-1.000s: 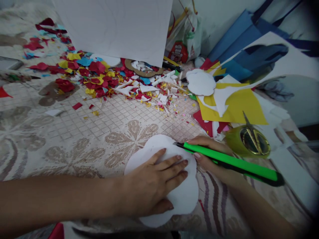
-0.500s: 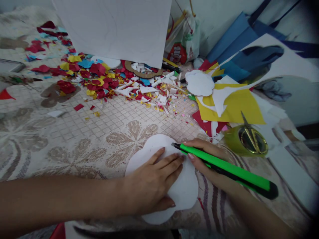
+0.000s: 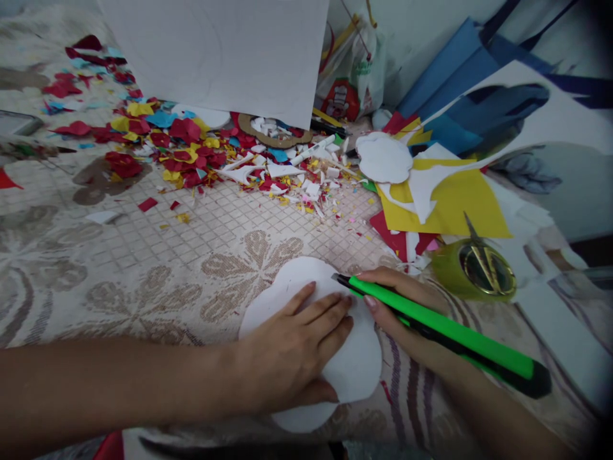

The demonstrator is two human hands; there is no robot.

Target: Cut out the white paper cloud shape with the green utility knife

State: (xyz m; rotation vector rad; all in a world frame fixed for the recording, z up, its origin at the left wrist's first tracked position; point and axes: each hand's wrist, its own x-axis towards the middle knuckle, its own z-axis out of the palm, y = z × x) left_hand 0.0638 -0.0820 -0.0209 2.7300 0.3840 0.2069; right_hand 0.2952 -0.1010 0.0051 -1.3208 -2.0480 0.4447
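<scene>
A white cloud-shaped foam cutout (image 3: 357,367) lies on the patterned cloth (image 3: 143,255) near me. My left hand (image 3: 292,348) rests flat on it, fingers stretched out and close together, pressing it down. My right hand (image 3: 400,303) is wrapped round a bright green utility knife (image 3: 445,332). The knife's tip sits at the cutout's upper right part, just beside my left fingertips. Its black tail end points to the lower right.
A heap of red, yellow, blue and white scraps (image 3: 191,144) covers the far cloth. A large white sheet (image 3: 220,54) leans behind it. Yellow paper (image 3: 454,204) and another white cloud shape (image 3: 385,160) lie to the right, by a yellow-green tape roll (image 3: 472,271) with scissors.
The knife tip has slid a little to the left along the cutout, toward my left fingertips. My left hand stays pressed on the cutout.
</scene>
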